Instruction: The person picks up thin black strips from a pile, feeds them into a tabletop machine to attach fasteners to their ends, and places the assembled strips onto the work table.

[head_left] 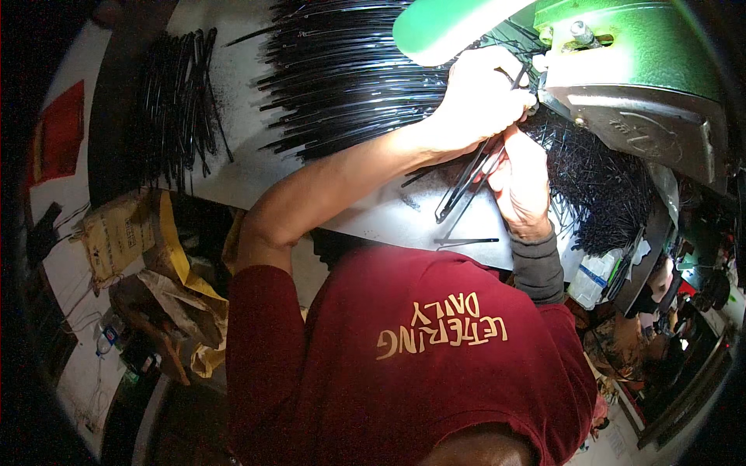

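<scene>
My left hand [483,97] is up against the front of a green machine [622,58], its fingers closed in a pinch on a thin black rod [518,75]. Just below it, my right hand [522,182] is closed round several thin black rods [468,180], whose lower ends slant out to the left. Glare washes out both hands, and the exact fingertip contact at the machine is hard to make out. One short black rod [466,241] lies apart on the pale tabletop [373,213] near its front edge.
A wide pile of long black rods [342,85] covers the table behind my left forearm. Another bundle [180,109] lies at the far left. Under the machine sits a tangled heap of short black pieces [598,182], with a clear plastic box [594,278] beside it. Cardboard [120,237] stands lower left.
</scene>
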### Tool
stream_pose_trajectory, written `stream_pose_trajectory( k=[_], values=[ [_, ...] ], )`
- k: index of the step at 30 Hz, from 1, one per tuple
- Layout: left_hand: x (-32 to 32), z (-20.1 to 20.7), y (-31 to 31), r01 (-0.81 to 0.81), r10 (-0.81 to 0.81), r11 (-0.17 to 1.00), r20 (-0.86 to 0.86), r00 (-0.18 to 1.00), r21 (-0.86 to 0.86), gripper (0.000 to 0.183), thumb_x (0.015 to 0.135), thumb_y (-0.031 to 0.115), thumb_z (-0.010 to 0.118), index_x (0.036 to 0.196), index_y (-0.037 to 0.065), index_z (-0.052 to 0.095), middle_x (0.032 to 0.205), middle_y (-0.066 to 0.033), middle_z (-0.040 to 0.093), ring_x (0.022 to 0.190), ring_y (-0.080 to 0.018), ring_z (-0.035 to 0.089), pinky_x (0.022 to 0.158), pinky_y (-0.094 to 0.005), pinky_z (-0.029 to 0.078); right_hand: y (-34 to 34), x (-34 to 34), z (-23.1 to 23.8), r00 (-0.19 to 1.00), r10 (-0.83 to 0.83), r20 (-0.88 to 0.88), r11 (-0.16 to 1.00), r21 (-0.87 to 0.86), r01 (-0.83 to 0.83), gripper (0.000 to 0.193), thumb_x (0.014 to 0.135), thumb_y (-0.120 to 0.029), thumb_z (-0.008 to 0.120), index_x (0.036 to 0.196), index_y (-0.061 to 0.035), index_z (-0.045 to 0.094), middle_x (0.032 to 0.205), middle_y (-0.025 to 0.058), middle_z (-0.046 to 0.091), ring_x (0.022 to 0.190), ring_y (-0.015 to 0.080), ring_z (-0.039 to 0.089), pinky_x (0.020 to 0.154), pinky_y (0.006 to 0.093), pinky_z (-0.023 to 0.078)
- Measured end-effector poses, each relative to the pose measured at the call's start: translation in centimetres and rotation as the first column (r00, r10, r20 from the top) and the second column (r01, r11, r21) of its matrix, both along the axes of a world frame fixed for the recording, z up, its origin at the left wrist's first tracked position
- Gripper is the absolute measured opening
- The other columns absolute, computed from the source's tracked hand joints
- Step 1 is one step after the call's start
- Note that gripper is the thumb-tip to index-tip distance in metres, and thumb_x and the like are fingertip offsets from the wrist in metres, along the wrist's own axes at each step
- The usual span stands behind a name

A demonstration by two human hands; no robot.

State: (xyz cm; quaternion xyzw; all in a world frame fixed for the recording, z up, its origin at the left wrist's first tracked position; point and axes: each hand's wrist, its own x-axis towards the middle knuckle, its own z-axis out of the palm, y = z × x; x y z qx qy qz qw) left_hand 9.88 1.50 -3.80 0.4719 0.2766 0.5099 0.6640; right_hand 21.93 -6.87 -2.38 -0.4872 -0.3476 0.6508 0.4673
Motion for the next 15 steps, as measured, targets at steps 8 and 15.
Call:
stream_pose_trajectory(
  k=[8,15],
  values=[
    [0.8,-0.8,0.2,-0.046,0.047,0.999,-0.054,0.997,0.029,0.01,0.079,0.004,0.065,0.077,0.001,0.056,0.065,-0.0055,0.059,0.061,-0.0102,0.06,0.053,-0.0221,0.049,-0.2,0.3,-0.1,0.999,-0.036,0.014,0.999,-0.016,0.036,0.026,0.095,-0.024,0.047,0.083,-0.0016,0.053,0.063,0.0081,0.059,0.048,0.0098,0.051,0.047,0.0202,0.042],
    [-0.7,-0.2,0.4,-0.02,0.105,0.95,-0.258,0.96,0.312,0.011,0.079,0.009,0.065,0.077,0.0,0.059,0.063,-0.004,0.058,0.051,-0.0082,0.053,0.044,-0.0216,0.044,-0.8,0.1,-0.1,0.989,-0.015,-0.145,0.999,-0.044,0.009,0.022,0.089,-0.006,0.049,0.11,-0.0003,0.051,0.071,-0.0001,0.05,0.051,0.0055,0.045,0.047,0.0199,0.042]
  ],
)
